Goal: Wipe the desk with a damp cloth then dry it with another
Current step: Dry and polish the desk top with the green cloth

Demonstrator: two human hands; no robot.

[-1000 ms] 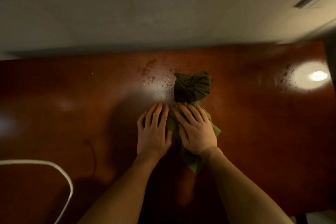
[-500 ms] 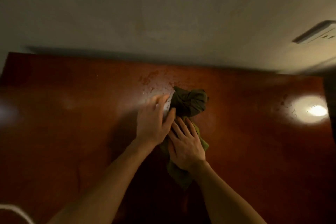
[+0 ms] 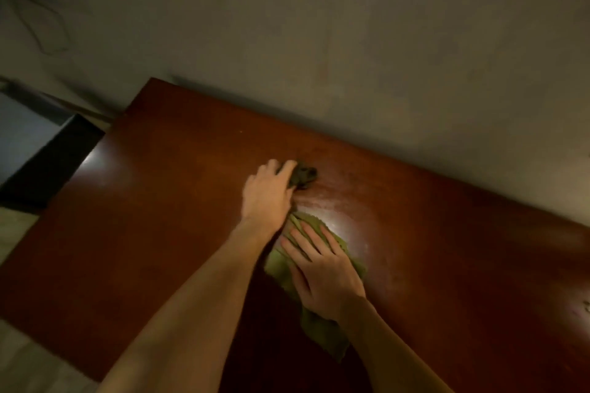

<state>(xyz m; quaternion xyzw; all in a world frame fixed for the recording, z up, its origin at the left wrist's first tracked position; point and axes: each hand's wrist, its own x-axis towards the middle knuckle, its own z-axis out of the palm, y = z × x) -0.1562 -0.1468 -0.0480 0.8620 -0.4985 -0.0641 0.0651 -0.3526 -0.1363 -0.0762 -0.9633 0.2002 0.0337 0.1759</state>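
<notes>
A glossy reddish-brown desk (image 3: 159, 201) fills the head view. My left hand (image 3: 266, 195) reaches across it and grips a dark, bunched cloth (image 3: 303, 174) near the back edge. A lighter green cloth (image 3: 322, 332) lies spread on the desk nearer to me. My right hand (image 3: 322, 268) presses flat on that green cloth with straight fingers. A pale wet sheen (image 3: 344, 217) shows on the wood just right of both hands.
A plain grey wall (image 3: 319, 41) rises behind the desk. At the left, past the desk's end, stands a dark box-like object (image 3: 48, 163). Pale floor (image 3: 28, 360) shows at the lower left.
My left hand left the green cloth, moved forward and took hold of the dark bunched cloth. My right hand stayed flat on the green cloth. The view swung to the left.
</notes>
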